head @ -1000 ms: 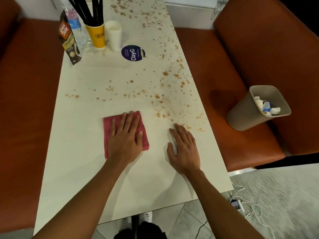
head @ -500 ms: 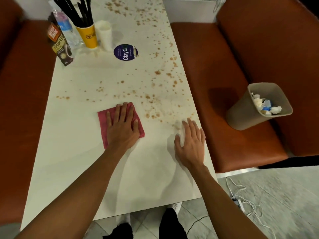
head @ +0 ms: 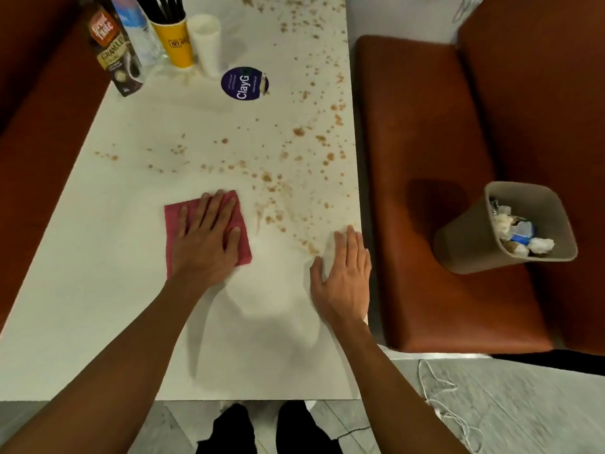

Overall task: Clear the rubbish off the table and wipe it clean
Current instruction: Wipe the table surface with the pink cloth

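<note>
Grip, left hand (head: 206, 237): fingers straight and apart, palm pressing the red cloth (head: 173, 224) flat so it scrubs the tabletop (head: 98, 290).
Grip, right hand (head: 343, 273): fingers straight, lying flat at the tabletop's right edge, probably as a brace.
Brown spots (head: 294, 178): start just beyond the cloth; wiping looks part done.
Bin (head: 465, 244): on the seat, right, holding rubbish.
Far end: carton (head: 114, 50), yellow cup (head: 175, 44).

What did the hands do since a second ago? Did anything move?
The left hand, pressing flat on the red cloth, slid it a little forward toward the brown spots. The right hand slid flat to the right edge of the table. Nothing was picked up or let go. The yellow cup and the bin stayed put.
</note>
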Demonstrator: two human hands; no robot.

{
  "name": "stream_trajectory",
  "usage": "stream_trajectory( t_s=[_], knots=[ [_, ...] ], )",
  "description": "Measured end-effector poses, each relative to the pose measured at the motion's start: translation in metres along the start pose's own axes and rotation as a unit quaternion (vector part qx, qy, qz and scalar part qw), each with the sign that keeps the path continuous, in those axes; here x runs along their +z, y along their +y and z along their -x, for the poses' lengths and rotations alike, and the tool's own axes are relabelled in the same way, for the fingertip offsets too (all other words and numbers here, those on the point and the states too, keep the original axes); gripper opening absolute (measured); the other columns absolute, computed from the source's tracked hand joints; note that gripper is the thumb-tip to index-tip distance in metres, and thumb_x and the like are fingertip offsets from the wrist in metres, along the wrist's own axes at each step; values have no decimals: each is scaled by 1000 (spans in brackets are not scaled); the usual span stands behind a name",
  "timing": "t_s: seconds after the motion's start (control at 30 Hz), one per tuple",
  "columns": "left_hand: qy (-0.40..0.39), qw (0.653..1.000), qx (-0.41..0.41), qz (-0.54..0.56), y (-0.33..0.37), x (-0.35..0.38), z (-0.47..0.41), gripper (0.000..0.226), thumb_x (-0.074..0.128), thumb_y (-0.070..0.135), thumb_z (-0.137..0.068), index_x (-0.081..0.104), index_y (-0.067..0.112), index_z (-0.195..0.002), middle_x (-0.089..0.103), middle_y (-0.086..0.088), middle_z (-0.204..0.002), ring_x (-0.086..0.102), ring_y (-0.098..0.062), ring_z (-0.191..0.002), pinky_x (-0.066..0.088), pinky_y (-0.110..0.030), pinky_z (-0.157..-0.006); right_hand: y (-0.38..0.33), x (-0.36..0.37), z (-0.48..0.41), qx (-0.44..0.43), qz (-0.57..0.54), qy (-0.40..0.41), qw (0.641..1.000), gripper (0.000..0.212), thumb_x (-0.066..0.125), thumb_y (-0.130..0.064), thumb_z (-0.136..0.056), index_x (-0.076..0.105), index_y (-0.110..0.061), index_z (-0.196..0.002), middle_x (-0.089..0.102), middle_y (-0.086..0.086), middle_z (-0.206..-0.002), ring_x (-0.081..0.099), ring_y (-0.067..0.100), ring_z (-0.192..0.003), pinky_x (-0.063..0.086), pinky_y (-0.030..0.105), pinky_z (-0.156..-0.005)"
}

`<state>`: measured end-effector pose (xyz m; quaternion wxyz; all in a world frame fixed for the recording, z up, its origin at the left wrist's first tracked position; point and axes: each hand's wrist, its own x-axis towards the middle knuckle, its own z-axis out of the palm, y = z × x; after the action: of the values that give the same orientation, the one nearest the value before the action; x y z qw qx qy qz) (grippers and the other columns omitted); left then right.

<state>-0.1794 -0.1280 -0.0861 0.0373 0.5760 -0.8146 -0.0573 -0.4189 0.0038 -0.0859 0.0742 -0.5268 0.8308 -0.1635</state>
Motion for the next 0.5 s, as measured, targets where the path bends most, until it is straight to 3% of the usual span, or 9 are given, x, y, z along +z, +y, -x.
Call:
stream_trajectory(
  t_s=[0.13, 0.33, 0.5],
  knots=[
    [-4, 999, -41, 5, 34, 6, -47, 70, 7, 50, -104, -1, 23, -168, 1, -1, -177, -2, -25, -163, 2, -58, -130, 1, 0, -3, -1, 13, 1, 1000, 66, 38, -49, -105, 28, -19, -163, 15, 2, -175, 2, 19, -163, 13, 46, -132],
    [-10, 998, 65, 3, 11, 3, -5, 66, 17, 46, -107, 8, 24, -169, 8, 1, -177, 2, -20, -163, 8, -56, -130, 1, 0, -3, 6, 22, 2, 1000, 66, 40, -49, -105, 29, -19, -162, 16, 2, -175, 5, 20, -163, 14, 47, -132],
    [-3, 1000, 17, -3, 1, 3, -42, 70, 14, 49, -104, 9, 23, -169, 9, -2, -176, 5, -25, -163, 6, -58, -130, -4, -1, -3, 17, 17, 7, 1000, 65, 43, -48, -105, 30, -19, -162, 15, 2, -175, 4, 19, -163, 11, 45, -132]
  ],
)
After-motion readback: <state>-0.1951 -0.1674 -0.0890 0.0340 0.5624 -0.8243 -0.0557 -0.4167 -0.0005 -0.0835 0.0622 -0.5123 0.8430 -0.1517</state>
